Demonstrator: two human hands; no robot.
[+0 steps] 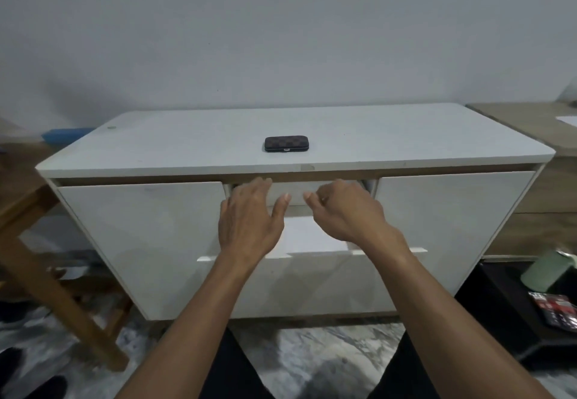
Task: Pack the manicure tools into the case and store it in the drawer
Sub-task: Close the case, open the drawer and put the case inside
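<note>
From my remote seat, a good deal sits hidden: both hands cover the top edge of the small middle drawer (296, 194) at the centre of the frame, so I cannot tell how far that drawer is out or what lies inside it. Below it, a lower drawer (312, 242) looks pulled forward, but my forearms cut across its front and its contents are washed out white. At the right edge a pale green container (546, 270) and a red-and-black packet (559, 309) are cropped by the frame, and I cannot read the packet. At the left, a wooden stool (46, 261) is only partly in view, and a blue object (65, 134) peeks from behind the cabinet's upper left corner.

My left hand (249, 220) reaches forward palm down, fingers spread wide and loosely curved, their tips at the top of the middle drawer front. My right hand (346, 211) is beside it, fingers curled inward in a narrower hooked pose, thumb pointing toward the left hand; neither hand holds anything that I can see. Whether the fingertips actually grip the drawer lip I cannot tell.

The case (287, 143), dark with a checkered pattern and closed, lies flat on the white cabinet top (187, 145), just above centre frame, apart from both hands
</note>
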